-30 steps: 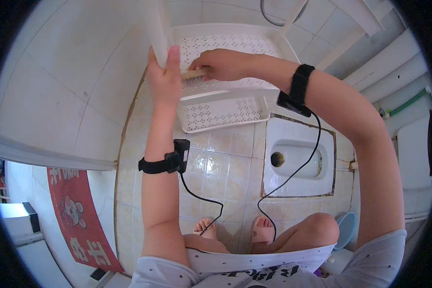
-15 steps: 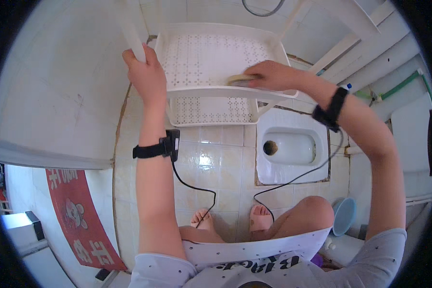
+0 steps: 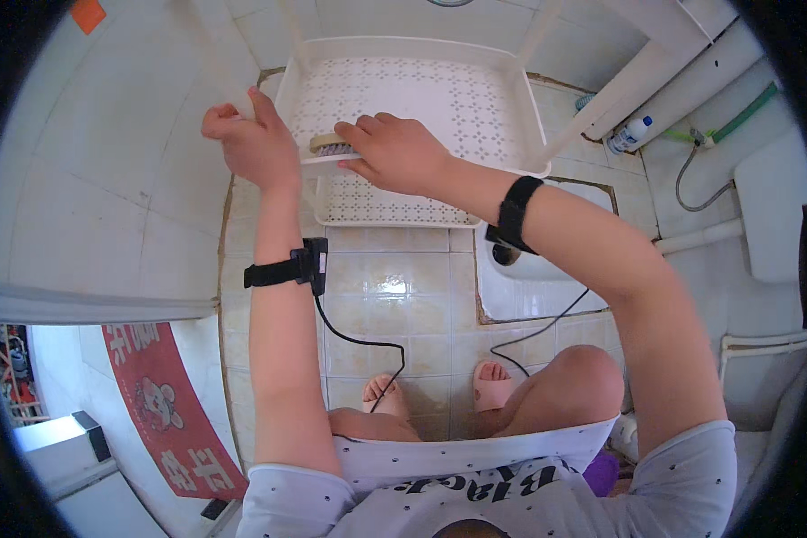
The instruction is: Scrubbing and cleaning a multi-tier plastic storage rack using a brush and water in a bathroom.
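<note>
Rack (image 3: 421,99) first: a white plastic shelf unit with perforated trays, standing on the tiled floor (image 3: 394,296) in front of my knees. My left hand (image 3: 253,143) is at its near left corner, fingers curled shut round the upright post there, which I judge keeps the light frame from sliding or tipping while I press on it. My right hand (image 3: 394,152) rests on the near rim of the upper tray, closed over a small scrubbing brush (image 3: 327,143), bristles turned down toward the plastic; only the brush's left end shows past my fingers. The lower tray (image 3: 386,206) sticks out just beneath that rim, nearer to me. Right of the rack, a squat toilet pan (image 3: 529,278) is sunk into the floor, partly hidden by my right forearm. Beyond the rack's right corner a small bottle (image 3: 629,134) lies by the wall, with a green hose (image 3: 735,117) near it. Both wrists wear black bands with cables trailing down toward my lap.
</note>
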`<control>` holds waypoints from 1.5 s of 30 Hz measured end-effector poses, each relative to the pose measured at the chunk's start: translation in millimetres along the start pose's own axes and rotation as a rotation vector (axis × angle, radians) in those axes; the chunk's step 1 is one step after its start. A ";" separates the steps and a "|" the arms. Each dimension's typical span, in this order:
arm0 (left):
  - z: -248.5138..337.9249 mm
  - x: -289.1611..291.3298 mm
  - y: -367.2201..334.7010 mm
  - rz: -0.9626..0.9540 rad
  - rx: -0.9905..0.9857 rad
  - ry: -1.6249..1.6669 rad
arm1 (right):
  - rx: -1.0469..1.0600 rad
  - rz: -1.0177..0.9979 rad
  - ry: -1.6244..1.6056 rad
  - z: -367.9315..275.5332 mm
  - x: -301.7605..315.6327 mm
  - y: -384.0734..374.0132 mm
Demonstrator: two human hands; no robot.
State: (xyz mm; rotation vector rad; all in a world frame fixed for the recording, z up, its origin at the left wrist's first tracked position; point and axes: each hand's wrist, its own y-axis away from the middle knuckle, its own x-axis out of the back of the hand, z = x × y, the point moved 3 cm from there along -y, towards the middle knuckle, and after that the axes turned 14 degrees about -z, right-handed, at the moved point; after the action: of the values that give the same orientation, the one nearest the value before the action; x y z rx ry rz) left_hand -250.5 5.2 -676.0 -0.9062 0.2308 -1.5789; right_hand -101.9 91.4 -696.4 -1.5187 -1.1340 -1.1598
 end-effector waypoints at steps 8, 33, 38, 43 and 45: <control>-2.1 -36.9 48.7 -0.124 -0.420 0.034 | 0.028 -0.067 0.009 8.2 -7.0 -19.2; 27.8 -68.7 69.6 -0.136 -0.586 -0.108 | 0.045 -0.139 0.071 55.7 10.2 24.5; 19.7 -64.0 63.7 -0.239 -0.567 -0.168 | -0.137 -0.336 0.046 52.6 30.6 31.2; 17.4 -68.0 69.0 -0.254 -0.546 -0.167 | -0.252 -0.454 0.032 61.9 33.0 42.0; 16.7 -70.1 70.3 -0.236 -0.563 -0.075 | -0.180 -0.431 0.020 65.8 21.0 32.9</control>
State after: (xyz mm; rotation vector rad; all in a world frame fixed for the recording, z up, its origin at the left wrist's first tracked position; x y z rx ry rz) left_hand -190.0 57.7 -737.0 -1.4681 0.5494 -1.7236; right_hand -55.8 152.2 -690.7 -1.4284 -1.4184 -1.5988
